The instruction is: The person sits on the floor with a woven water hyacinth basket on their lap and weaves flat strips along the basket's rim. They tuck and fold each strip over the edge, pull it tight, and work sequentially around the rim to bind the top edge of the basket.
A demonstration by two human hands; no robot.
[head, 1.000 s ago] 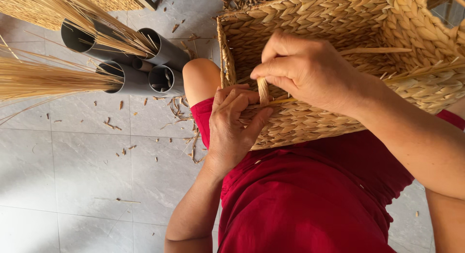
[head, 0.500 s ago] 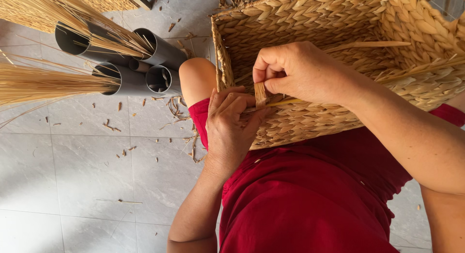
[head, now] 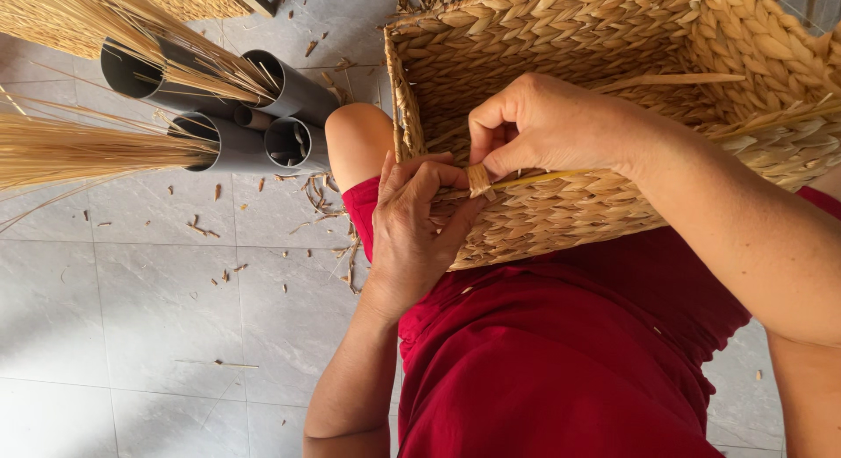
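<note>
1. Looking down, we see a woven basket (head: 613,116) resting on our lap in red cloth (head: 561,353).
2. Our right hand (head: 534,125) pinches a flat straw strip (head: 478,179) at the rim; its long axis runs rightward along the wall.
3. Our left hand (head: 416,226) presses the weave just beside it, fingers closed against the basket.

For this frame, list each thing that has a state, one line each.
woven basket: on the lap, tipped on its side, rim unfinished.
flat strand: pinched at the rim by both hands.
left hand: pressed on the basket wall, gripping the strand.
right hand: closed, pinching the strand.
grey tubes: lying on the floor, some holding straw.
</note>
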